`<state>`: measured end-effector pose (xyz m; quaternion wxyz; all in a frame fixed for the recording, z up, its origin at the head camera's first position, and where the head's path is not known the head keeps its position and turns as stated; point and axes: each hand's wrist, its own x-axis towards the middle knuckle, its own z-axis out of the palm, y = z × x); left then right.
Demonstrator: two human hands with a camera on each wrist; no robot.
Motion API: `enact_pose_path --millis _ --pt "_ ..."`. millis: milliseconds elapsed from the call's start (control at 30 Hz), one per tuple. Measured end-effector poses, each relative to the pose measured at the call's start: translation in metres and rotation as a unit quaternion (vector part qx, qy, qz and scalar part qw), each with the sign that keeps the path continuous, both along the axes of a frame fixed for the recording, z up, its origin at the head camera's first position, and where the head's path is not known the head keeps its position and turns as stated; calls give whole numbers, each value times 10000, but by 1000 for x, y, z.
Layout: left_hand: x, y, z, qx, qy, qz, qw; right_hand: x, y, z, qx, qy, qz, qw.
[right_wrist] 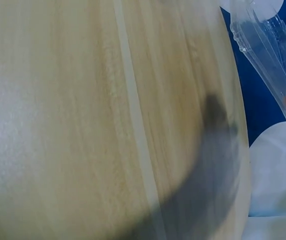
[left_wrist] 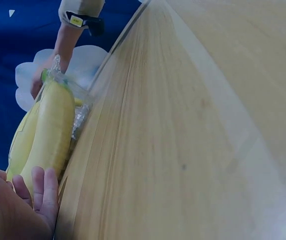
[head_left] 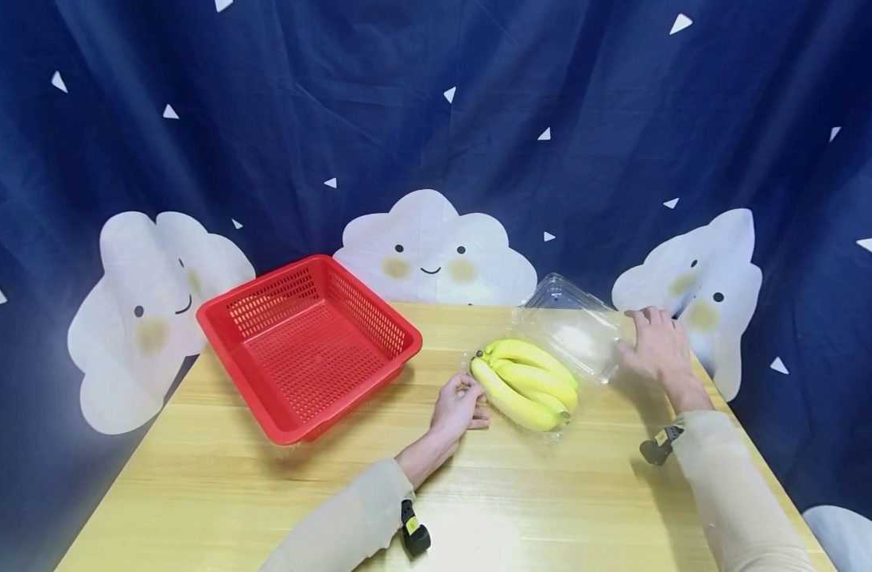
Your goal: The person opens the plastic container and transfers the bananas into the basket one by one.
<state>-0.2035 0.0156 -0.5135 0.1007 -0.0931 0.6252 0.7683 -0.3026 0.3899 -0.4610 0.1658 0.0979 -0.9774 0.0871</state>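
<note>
A bunch of yellow bananas point(head_left: 529, 381) lies in the base of a hinged clear plastic container on the table. The container's lid point(head_left: 575, 338) is swung back, away from the base and tilted at the table's far side. My left hand point(head_left: 457, 409) pinches the base's near-left rim beside the banana stems, its other fingers extended, as the left wrist view also shows next to the bananas point(left_wrist: 50, 130). At the lid's right edge my right hand point(head_left: 657, 345) grips the clear plastic; in the right wrist view only a fingertip shows against the lid point(right_wrist: 265, 45).
A red perforated plastic basket point(head_left: 314, 357) stands on the left of the wooden table point(head_left: 550, 508), with nothing in it. Behind the table hangs a dark blue curtain point(head_left: 407, 119) printed with white clouds. Both sleeves carry small black wrist cameras.
</note>
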Motion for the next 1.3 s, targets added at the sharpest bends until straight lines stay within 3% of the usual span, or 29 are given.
enact_pose_path --millis 300,767,1100,1300 --pt "3 1 3 -60 -6 -2 10000 -2 3 -11 42 -220 158 9996" --pt "4 2 3 -84 32 3 10000 1 2 -17 -112 -875 80 9961" --pt "2 0 0 -44 22 -13 10000 1 2 -22 -94 -670 215 9975" --pt "-1 0 -1 -37 -12 5 10000 5 -2 -14 -47 -336 443 9984"
